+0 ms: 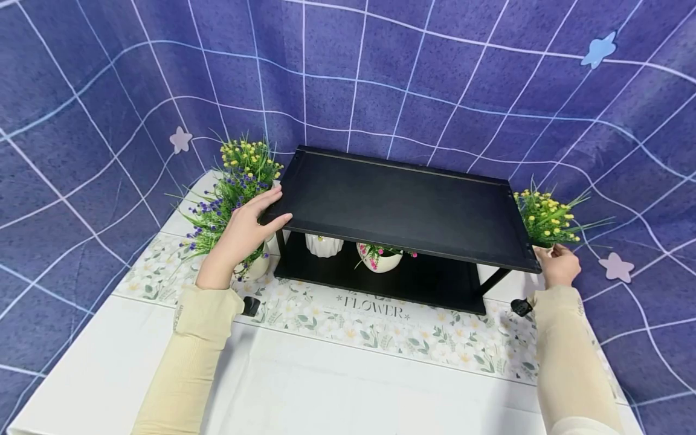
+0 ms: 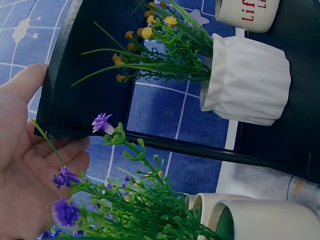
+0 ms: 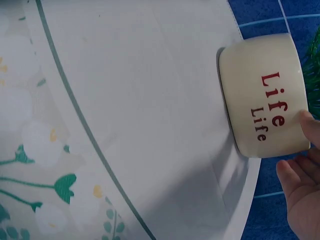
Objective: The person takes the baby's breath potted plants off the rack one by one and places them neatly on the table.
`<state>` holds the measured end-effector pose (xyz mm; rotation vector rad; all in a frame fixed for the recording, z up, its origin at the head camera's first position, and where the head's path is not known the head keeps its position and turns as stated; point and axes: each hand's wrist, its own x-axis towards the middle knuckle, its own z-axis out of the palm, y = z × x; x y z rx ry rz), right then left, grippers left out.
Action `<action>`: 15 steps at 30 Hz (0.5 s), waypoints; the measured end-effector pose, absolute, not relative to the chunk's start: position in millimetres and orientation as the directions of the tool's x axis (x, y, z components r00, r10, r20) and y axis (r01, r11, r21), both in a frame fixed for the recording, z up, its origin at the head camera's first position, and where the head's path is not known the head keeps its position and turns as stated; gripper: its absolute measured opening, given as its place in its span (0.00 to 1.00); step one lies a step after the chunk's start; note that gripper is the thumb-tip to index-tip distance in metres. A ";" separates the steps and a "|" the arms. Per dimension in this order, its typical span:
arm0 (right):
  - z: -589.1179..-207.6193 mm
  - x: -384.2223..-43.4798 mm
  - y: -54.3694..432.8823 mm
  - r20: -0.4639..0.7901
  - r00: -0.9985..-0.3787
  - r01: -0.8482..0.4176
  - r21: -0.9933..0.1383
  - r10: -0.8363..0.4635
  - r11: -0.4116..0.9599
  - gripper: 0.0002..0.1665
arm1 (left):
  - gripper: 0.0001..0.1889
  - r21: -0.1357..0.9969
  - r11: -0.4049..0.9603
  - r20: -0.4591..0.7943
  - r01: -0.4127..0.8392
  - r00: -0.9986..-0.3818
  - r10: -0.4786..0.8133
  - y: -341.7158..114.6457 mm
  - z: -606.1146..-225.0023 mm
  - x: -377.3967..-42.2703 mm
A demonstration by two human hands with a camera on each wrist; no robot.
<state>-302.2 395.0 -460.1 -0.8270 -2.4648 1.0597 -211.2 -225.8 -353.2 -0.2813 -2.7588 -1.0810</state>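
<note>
My left hand [image 1: 247, 229] rests on the left end of a black two-tier shelf [image 1: 397, 205], its fingers extended on the side edge and its thumb near the front corner. Beyond the shelf's right end, my right hand [image 1: 562, 266] pinches the rim of a cream flowerpot [image 3: 250, 65] printed with "Life" in red. Yellow flowers [image 1: 549, 217] with green leaves grow from this pot. In the right wrist view its base is at the white tabletop; whether it touches, I cannot tell. A white ribbed pot [image 1: 324, 246] and a round pot with pink flowers [image 1: 380, 261] stand on the lower tier.
Left of the shelf stand potted purple flowers [image 1: 209, 217], with yellow flowers [image 1: 247, 157] behind them. A floral runner [image 1: 326, 323] reading "FLOWER" lies across the white table [image 1: 348, 386]. A blue gridded curtain [image 1: 348, 66] hangs behind and at both sides.
</note>
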 end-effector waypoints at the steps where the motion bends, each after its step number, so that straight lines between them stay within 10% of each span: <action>1: -459.9 -302.1 394.5 0.071 -0.770 0.386 -0.739 0.634 0.552 0.33 | 0.36 0.652 0.721 0.221 0.235 -0.968 0.116 -225.8 -353.3 -211.2; 15: -457.9 -286.0 394.5 -0.030 -0.774 0.339 -0.863 0.632 0.374 0.37 | 0.36 0.667 0.710 0.210 0.227 -0.971 0.112 -226.7 -353.4 -210.7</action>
